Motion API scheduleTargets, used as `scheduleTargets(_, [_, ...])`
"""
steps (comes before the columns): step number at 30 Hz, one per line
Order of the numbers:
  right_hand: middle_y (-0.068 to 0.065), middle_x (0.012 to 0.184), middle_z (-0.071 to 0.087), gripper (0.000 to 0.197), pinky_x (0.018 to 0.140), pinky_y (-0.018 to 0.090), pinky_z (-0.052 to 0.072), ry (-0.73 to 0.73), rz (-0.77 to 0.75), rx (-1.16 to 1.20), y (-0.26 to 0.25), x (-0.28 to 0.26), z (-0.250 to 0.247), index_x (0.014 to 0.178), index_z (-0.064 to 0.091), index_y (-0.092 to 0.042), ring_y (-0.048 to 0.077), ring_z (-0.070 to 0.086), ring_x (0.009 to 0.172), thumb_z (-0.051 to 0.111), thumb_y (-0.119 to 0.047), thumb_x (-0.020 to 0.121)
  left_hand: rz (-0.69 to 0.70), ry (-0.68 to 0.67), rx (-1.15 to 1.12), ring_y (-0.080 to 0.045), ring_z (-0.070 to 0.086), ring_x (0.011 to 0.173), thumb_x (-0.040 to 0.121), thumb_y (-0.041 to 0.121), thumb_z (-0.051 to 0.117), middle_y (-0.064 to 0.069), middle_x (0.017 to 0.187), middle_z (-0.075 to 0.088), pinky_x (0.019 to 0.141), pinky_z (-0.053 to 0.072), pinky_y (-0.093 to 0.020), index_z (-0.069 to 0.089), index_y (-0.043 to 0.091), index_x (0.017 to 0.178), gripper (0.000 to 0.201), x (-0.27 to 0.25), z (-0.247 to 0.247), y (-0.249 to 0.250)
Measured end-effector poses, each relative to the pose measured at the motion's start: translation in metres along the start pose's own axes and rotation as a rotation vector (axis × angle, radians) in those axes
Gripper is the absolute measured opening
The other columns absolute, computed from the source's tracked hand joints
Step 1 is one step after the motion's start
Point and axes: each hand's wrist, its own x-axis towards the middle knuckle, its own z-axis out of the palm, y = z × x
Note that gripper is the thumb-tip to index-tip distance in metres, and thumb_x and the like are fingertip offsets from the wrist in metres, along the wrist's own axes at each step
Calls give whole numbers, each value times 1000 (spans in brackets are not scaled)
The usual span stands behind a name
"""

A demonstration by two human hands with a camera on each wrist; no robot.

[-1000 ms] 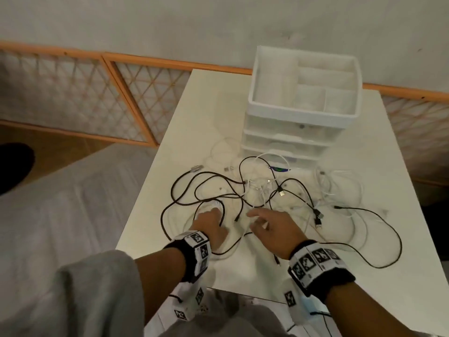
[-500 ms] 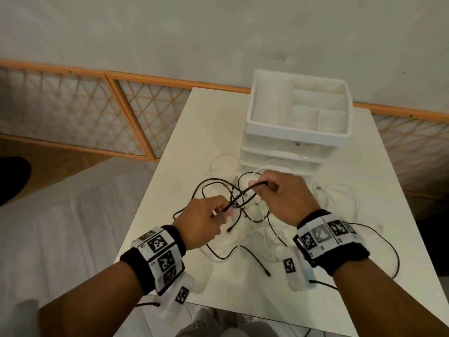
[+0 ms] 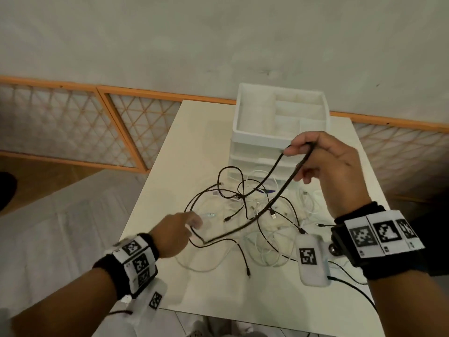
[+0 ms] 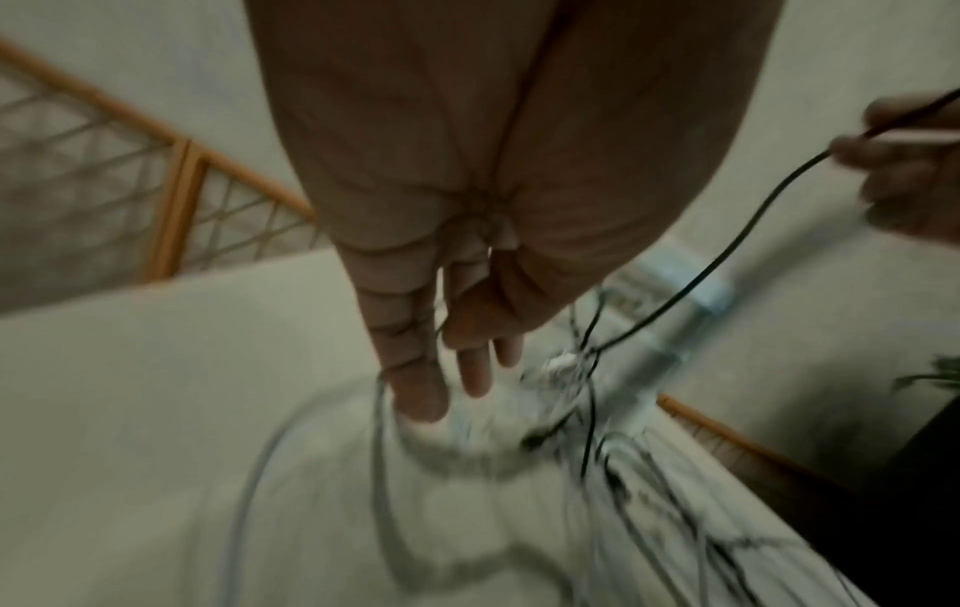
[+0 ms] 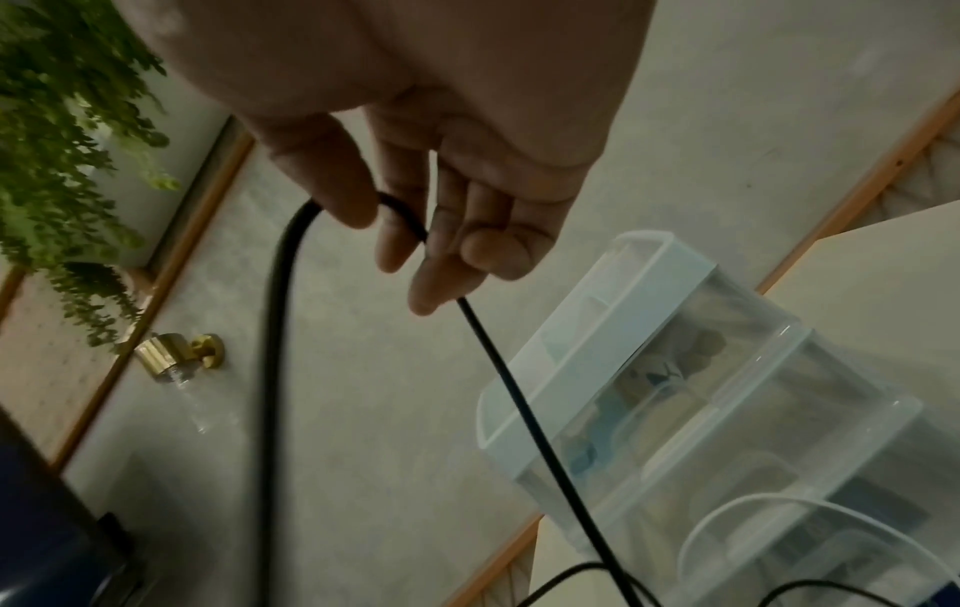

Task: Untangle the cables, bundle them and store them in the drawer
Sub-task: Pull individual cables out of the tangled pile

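A black cable (image 3: 274, 203) is pinched in the raised right hand (image 3: 323, 161), thumb and fingers curled round it, in front of the white drawer unit (image 3: 255, 139). The left hand (image 3: 173, 235) is held low at the tangle's edge, fingers extended; whether a strand is gripped cannot be told. The remaining black and white cables (image 3: 264, 229) are spread on a white table (image 3: 194, 147). Behind it, a grey wall (image 3: 218, 40) is bordered by an orange-framed lattice (image 3: 73, 127). A plant (image 5: 62, 143) is seen from the right wrist.

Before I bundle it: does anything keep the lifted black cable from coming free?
Yes. The black cable in the right hand still runs down through the tangle on the table.
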Motion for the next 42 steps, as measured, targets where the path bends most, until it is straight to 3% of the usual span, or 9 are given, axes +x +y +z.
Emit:
scheduleTargets(7, [-1, 90, 74, 21, 60, 15, 48, -279, -112, -291, -12, -20, 28, 92, 73, -13, 0, 59, 58, 60, 2, 90, 372, 269, -243, -8, 69, 81, 86, 15, 67, 22, 126, 54, 72, 55, -18, 40, 38, 142, 67, 5, -65, 125])
scheduleTargets(11, [0, 90, 75, 27, 59, 9, 46, -249, -267, -337, -46, -17, 23, 98, 73, -12, -5, 64, 68, 53, 6, 94, 260, 275, -207, -13, 64, 72, 96, 26, 57, 18, 77, 62, 72, 51, -29, 66, 22, 103, 13, 32, -26, 146])
scheduleTargets(17, [-12, 85, 74, 39, 49, 12, 37, 116, -453, -544, -63, -5, -40, 115, 67, -27, 17, 40, 42, 58, -3, 86, 61, 295, -300, -21, 60, 78, 102, 27, 41, 8, 79, 65, 84, 55, -41, 65, 25, 85, 29, 48, -3, 107])
scheduleTargets(22, [-9, 80, 65, 12, 71, 26, 45, 354, -128, -775, 17, 5, -90, 96, 74, -19, 8, 54, 60, 65, -21, 88, 173, 462, -582, -16, 57, 85, 104, 34, 40, 6, 97, 74, 78, 54, -43, 57, 21, 83, 31, 34, -65, 132])
scheduleTargets(26, [12, 81, 70, 24, 69, 26, 40, 209, 300, -974, 92, -4, -102, 84, 73, -12, 33, 65, 86, 60, -30, 92, 229, 488, -929, -22, 64, 68, 106, 32, 38, -4, 69, 64, 60, 54, -35, 55, 18, 82, 32, 25, -98, 161])
scheduleTargets(30, [10, 77, 68, 24, 50, 24, 48, 127, 658, -656, 120, -9, -101, 85, 73, -17, 23, 63, 58, 59, -34, 95, 169, 545, -901, -10, 31, 43, 105, 36, 40, 7, 51, 37, 40, 24, -18, 56, 18, 79, 35, 34, -94, 161])
scheduleTargets(34, [7, 65, 67, 24, 43, 25, 40, 292, 314, -222, 53, 17, -95, 76, 64, -19, 18, 55, 43, 52, -20, 96, 65, 439, -613, -15, 33, 51, 96, 57, 45, 2, 59, 39, 47, 26, -23, 62, 17, 79, 47, 44, -73, 145])
scheduleTargets(37, [14, 86, 69, 18, 44, 27, 38, 261, -10, 12, -24, 30, -92, 70, 57, -22, 24, 60, 52, 46, -27, 83, 19, 408, -438, -17, 38, 51, 92, 70, 37, 6, 50, 43, 51, 30, -29, 65, 22, 66, 62, 50, -55, 129])
scheduleTargets(42, [-1, 94, 68, 26, 46, 26, 39, 352, -72, -150, -39, 45, -103, 74, 62, -32, 20, 61, 53, 47, -15, 87, -106, 397, -364, -19, 38, 50, 94, 55, 50, 5, 45, 43, 54, 31, -33, 63, 17, 58, 54, 60, -35, 104])
